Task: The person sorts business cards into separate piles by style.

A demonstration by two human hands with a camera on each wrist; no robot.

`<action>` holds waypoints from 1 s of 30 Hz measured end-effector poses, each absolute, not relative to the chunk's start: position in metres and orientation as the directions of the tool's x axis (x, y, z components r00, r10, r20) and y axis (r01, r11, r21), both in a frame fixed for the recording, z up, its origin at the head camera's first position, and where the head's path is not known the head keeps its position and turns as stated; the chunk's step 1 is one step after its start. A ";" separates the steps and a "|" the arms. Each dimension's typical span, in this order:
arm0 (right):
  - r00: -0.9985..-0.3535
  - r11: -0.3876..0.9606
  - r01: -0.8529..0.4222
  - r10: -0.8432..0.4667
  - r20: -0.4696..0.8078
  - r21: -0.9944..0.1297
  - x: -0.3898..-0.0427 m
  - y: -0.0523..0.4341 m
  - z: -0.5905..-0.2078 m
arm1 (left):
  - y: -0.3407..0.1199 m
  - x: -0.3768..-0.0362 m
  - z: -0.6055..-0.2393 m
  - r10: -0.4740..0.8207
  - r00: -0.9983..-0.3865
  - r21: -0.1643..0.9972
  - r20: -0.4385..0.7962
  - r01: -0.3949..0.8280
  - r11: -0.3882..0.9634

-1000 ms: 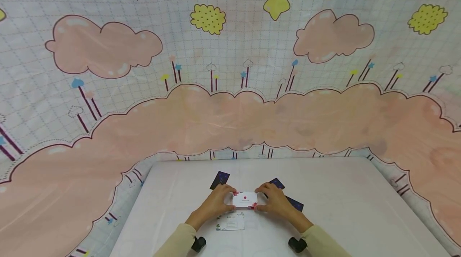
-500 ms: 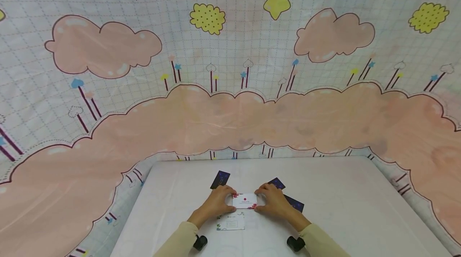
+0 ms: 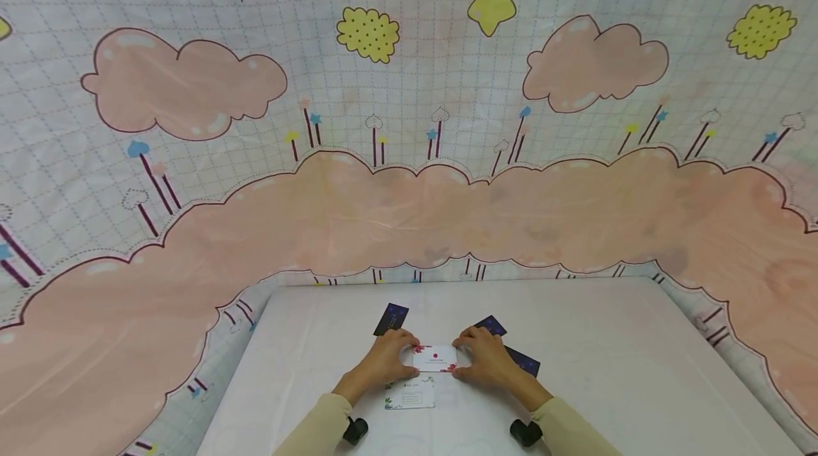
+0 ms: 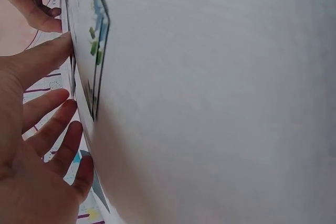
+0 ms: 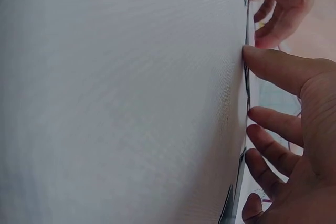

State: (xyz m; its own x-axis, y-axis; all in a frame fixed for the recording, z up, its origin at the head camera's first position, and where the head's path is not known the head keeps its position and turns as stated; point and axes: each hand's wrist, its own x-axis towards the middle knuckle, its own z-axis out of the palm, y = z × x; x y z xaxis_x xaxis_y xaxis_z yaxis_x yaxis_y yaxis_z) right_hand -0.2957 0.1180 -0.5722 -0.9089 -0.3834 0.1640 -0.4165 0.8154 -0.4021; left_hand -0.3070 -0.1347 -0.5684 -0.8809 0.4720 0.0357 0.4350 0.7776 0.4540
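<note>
A white card with red flowers in two corners [image 3: 435, 359] lies between both hands in the head view. My left hand [image 3: 388, 358] holds its left corners between thumb and fingers. On the opposite end, my right hand [image 3: 479, 356] grips in the same way. Just nearer to the person, a white card with green leaves [image 3: 410, 394] lies flat. In the left wrist view the leafy card [image 4: 94, 51] stands out beside the left thumb. The right wrist view shows the right hand [image 5: 310, 124] with its thumb and fingertips at the table surface.
A dark blue card [image 3: 390, 319] lies beyond the left hand. Two more dark cards, one behind the right hand [image 3: 493, 325] and one beside it [image 3: 522, 361], lie partly hidden. The white table [image 3: 626, 342] meets a patterned cloth backdrop [image 3: 409, 214].
The red-flowered card has shifted slightly toward the person, and it looks flatter than before. Both hands keep their hold at its ends. The other cards stay put.
</note>
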 end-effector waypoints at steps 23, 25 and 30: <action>-0.900 0.779 -0.430 -0.408 0.152 -0.456 -0.277 0.119 -0.568 | -0.141 -0.285 -0.560 0.459 -0.888 0.482 0.028 0.414 0.772; -0.895 0.776 -0.441 -0.419 0.154 -0.452 -0.275 0.118 -0.568 | -0.141 -0.284 -0.561 0.465 -0.885 0.470 0.018 0.418 0.778; -0.897 0.776 -0.435 -0.418 0.143 -0.456 -0.270 0.116 -0.564 | -0.140 -0.280 -0.559 0.464 -0.886 0.454 -0.005 0.411 0.791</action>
State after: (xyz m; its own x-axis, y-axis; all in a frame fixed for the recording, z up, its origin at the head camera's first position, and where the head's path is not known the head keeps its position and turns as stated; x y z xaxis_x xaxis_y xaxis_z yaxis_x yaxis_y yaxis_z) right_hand -0.2701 0.1159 -0.5645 -0.8970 -0.4182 0.1433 -0.4349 0.7763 -0.4563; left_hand -0.2799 -0.1399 -0.5589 -0.8859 0.4639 -0.0054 0.4112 0.7905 0.4538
